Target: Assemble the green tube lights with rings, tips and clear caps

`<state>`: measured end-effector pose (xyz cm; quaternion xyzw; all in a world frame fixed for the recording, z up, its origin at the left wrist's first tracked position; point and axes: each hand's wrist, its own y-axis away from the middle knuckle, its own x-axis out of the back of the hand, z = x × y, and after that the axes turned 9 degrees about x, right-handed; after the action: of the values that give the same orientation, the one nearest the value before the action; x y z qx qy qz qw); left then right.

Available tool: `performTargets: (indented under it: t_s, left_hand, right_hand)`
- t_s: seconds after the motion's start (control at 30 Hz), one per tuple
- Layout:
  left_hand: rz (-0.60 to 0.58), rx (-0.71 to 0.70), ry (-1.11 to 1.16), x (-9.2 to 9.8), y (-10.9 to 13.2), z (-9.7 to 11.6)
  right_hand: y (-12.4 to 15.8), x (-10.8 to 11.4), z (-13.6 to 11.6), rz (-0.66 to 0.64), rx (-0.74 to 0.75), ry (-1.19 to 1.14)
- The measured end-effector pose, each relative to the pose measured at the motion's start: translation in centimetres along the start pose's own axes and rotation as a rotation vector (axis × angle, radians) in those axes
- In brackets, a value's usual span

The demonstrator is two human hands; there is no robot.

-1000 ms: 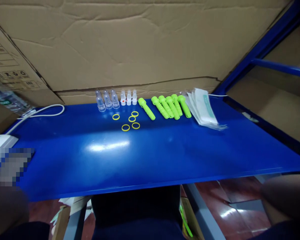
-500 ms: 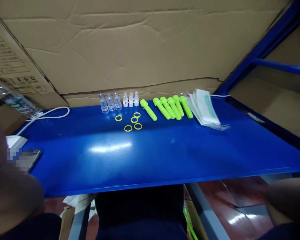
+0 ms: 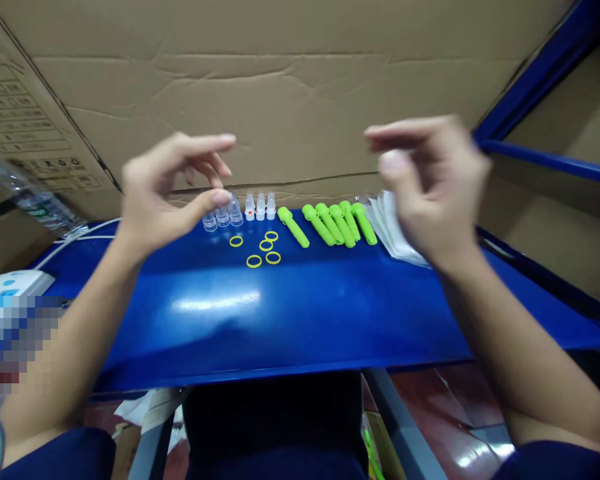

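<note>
My left hand: raised above the table, my left hand (image 3: 163,193) has its fingers loosely curled and parted, holding nothing, thumb tip just in front of the clear vials (image 3: 223,212)
My right hand: my right hand (image 3: 427,180) is lifted too, blurred, fingers bent and spread, empty, with the paper packets (image 3: 387,223) partly hidden behind it
Clear vials: a short row standing upright at 11 o'clock on the blue table (image 3: 300,313), close under my left thumb
White caps: three small white caps (image 3: 260,207) stand just beside the vials, toward 12 o'clock
Yellow rings: five yellow rings (image 3: 260,247) lie flat and loose just in front of the caps
Green tubes: one green tube (image 3: 294,227) lies apart; the other green tubes (image 3: 337,223) lie side by side, touching, toward 1 o'clock
Paper packets: a fanned stack at 2 o'clock
Backdrop: a cardboard wall (image 3: 290,87) stands behind the row
Left edge: a white cable (image 3: 83,233) and a plastic bottle (image 3: 27,197) at 9 to 10 o'clock
</note>
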<state>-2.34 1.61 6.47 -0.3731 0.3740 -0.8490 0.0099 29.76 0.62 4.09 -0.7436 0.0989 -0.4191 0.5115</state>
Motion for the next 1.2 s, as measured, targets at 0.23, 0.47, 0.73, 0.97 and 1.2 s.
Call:
performTargets:
  t_s: [0.23, 0.47, 0.73, 0.97, 1.2]
  left_hand:
    - [-0.297, 0.145, -0.039, -9.0, -1.4, -8.2]
    - [-0.389, 0.159, -0.044, -14.7, -1.4, -10.0]
    - [-0.474, 0.192, -0.294, -17.4, -2.5, -7.9]
    - [-0.455, 0.273, -0.253, -17.9, -2.0, -8.0]
    - [-0.151, 0.427, 0.382, -17.4, -2.5, -9.8]
  right_hand:
    - [-0.4, -10.4, 6.2, -0.549, -0.253, 0.259]
    - [1.8, -14.6, 7.1, -0.752, -0.350, 0.480]
    - [3.2, -15.5, 7.5, -0.648, -0.310, 0.431]
    - [3.2, -14.5, 7.4, -0.379, -0.262, 0.295]
    - [3.9, -14.8, 6.6, -0.169, -0.124, -0.080]
